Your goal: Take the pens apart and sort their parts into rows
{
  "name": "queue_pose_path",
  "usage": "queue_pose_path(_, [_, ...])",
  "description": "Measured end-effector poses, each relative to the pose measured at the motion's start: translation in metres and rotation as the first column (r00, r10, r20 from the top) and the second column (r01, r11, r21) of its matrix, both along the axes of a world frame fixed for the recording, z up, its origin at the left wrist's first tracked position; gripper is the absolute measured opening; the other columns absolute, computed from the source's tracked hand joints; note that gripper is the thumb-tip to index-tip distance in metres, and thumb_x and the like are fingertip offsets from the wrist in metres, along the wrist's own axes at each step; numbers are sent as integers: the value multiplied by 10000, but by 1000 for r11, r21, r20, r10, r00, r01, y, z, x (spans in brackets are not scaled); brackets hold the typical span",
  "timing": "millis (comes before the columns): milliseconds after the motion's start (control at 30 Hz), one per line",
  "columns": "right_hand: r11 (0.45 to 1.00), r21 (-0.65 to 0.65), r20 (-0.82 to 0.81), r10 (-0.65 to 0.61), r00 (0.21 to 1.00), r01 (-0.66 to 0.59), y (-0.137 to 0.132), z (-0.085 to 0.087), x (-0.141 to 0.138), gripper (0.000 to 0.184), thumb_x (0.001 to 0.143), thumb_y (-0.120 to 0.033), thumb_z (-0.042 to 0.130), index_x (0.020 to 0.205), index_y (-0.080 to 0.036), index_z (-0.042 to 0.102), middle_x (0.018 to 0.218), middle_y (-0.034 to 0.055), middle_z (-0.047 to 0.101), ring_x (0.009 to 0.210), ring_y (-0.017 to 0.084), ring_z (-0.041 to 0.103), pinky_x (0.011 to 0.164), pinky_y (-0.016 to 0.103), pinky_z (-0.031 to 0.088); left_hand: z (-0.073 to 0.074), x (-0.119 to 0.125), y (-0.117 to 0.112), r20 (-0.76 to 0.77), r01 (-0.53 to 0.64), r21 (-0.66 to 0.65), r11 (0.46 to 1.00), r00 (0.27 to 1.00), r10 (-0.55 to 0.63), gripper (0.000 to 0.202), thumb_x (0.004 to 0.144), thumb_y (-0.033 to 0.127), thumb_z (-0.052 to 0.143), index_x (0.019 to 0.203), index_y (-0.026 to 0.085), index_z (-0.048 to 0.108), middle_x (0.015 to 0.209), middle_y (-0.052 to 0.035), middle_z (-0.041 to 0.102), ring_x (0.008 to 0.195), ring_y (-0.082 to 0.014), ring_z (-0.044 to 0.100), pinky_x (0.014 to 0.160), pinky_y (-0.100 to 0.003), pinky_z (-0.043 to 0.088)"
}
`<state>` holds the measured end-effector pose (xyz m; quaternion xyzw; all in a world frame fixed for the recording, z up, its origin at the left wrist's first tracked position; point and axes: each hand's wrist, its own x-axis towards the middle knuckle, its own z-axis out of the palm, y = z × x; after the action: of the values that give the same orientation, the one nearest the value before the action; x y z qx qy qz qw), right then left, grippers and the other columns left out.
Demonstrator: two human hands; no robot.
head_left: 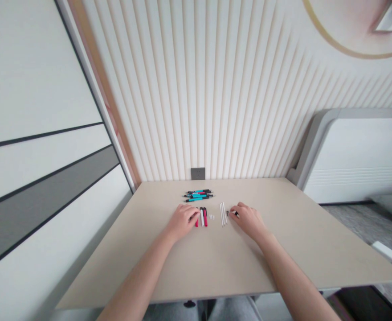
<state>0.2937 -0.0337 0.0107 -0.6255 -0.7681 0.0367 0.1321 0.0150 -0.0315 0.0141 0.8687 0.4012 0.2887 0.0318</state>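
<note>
If you follow the head view down, what's at the left hand point(181, 222)?

Its fingers point(189, 215) sit together, curled over, tips down on a red pen point(196, 221); whether they grip it, I can't tell.

What's beside them?

Just right of the fingertips, a white pen point(202, 217) and a second red pen point(205, 217) lie side by side, then a few tiny white caps point(211, 216).

And the right hand point(247, 219)?

Fingers point(238, 210) pressed together, pinching a short dark piece point(228, 214) that pokes out toward white sticks point(222, 214) lying just beside it.

Anything further up the table point(283, 249)?

A bundle of blue pens point(198, 195) lies flat there, beyond both hands, near neither set of fingers
</note>
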Motion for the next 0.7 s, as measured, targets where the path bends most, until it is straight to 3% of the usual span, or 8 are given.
queue_pose_path(167, [995,82,-235,67,970,-49,-1,-3,-7,316,959,-414,433,1110,-262,665,993,47,628,811,164,641,714,258,419,1,1,-1,9,-7,4,1000,1000,7,152,947,235,498,892,207,637,902,-32,710,879,-191,639,815,-333,412])
queue_pose_path(367, [962,155,-498,271,824,-223,-5,-11,-31,401,974,-352,381,1276,-179,579,923,67,601,712,149,580,712,281,455,1,1,-2,30,20,-22,1000,999,-19,116,938,262,530,971,222,634,953,-39,709,923,-198,636,848,-339,417])
queue_pose_path(467, [940,197,-594,341,729,-280,-11,-15,-45,374,929,-364,495,1248,-198,596,903,54,626,729,155,571,745,297,474,0,3,-4,14,55,-45,997,998,-54,136,918,294,574,1018,223,633,916,-41,698,900,-203,631,851,-343,423])
queue_pose_path(567, [941,195,-672,334,661,-277,-16,-18,-57,340,869,-371,595,1170,-218,633,903,45,674,729,162,580,721,302,487,-2,9,-7,-13,92,-67,993,996,-93,171,907,351,594,1008,223,644,897,-51,687,887,-210,625,824,-337,431])
queue_pose_path(700, [951,151,-699,297,651,-272,-17,-20,-63,294,840,-372,630,1087,-216,669,905,44,711,725,168,597,687,296,491,-7,15,-8,-18,154,-65,986,988,-155,138,913,326,592,982,222,651,937,-54,689,922,-209,619,835,-331,428])
